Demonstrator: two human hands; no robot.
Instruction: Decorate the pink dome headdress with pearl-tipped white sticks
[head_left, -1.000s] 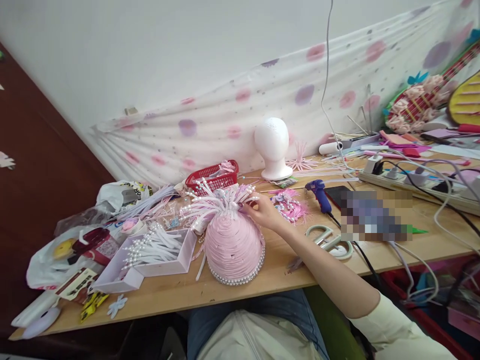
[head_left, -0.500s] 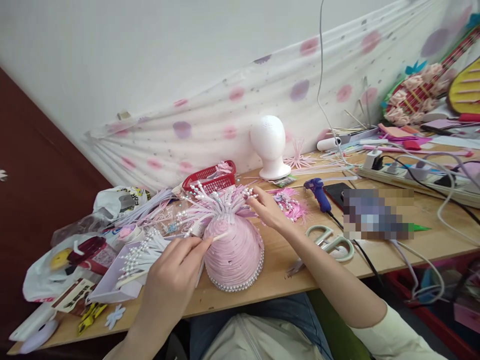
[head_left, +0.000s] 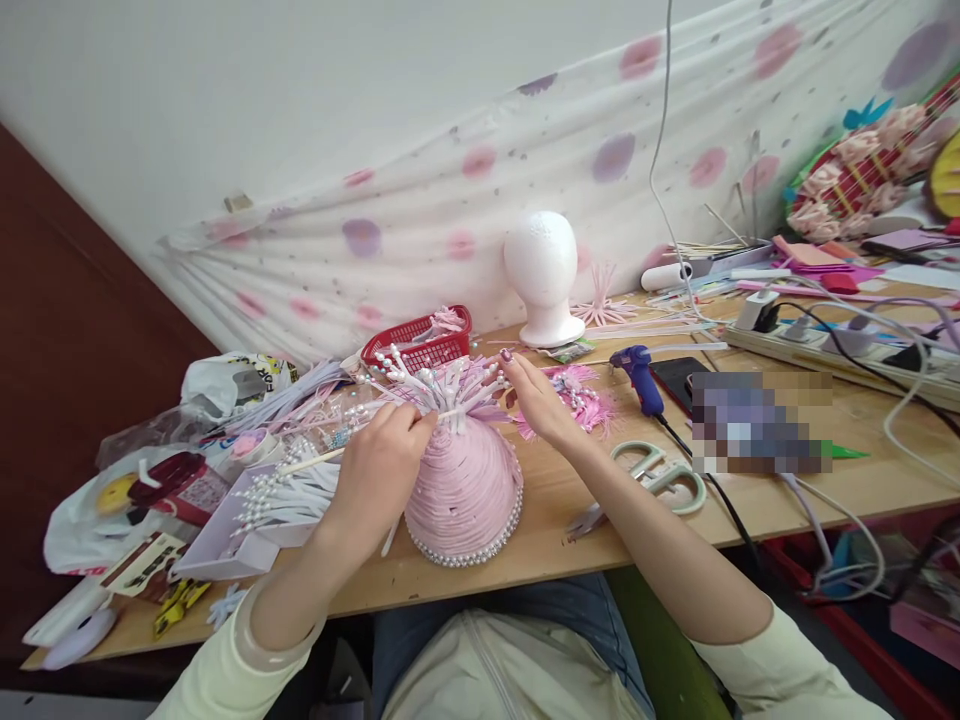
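Observation:
In my left hand (head_left: 386,450), fingers closed, is a thin wooden stick (head_left: 311,462); its tip reaches the base of the white beaded stems (head_left: 431,385). These stems fan out from the top of a pink dome-shaped piece (head_left: 465,495), wrapped in fuzzy strands and edged with a row of pearl beads (head_left: 469,558). My right hand (head_left: 536,400) is at the right side of the fan, thumb and forefinger apart beside the beaded tips. Whether its fingertips touch a stem is hard to see.
Left lies a lilac box (head_left: 225,545) of beaded white stems. Behind are a red basket (head_left: 416,352) and a white foam head (head_left: 541,275). On the right are scissors (head_left: 660,480), a blue glue gun (head_left: 637,378), a phone (head_left: 679,385) and a power strip (head_left: 847,360) with cables.
My left hand has moved up and right, bringing the stick to the stems' base. My right thumb and forefinger have spread apart at the fan. The view has shifted slightly.

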